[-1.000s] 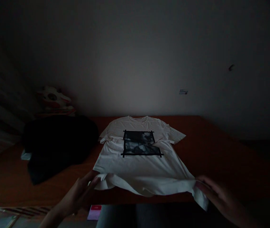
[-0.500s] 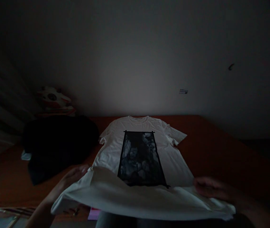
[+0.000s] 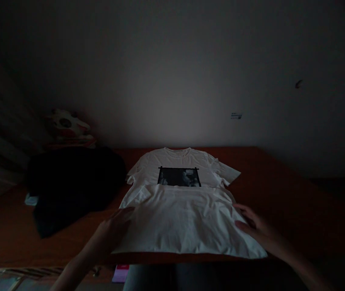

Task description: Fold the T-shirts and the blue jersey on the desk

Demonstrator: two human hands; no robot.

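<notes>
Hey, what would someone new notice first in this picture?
The white cotton T-shirt lies mid-table, its lower half folded up over most of a black printed panel. The left hand and right hand rest flat on its side edges. A dark heap of clothing sits to the left on the reddish wooden table.

dark clothes pile (image 3: 75,182) L on table (image 3: 281,194) | plush toy (image 3: 66,127) behind | wall sticker (image 3: 236,116)

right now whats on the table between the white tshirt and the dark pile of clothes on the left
In the head view, only bare reddish table separates the white t-shirt from the dark pile of clothes; nothing lies there.
</notes>
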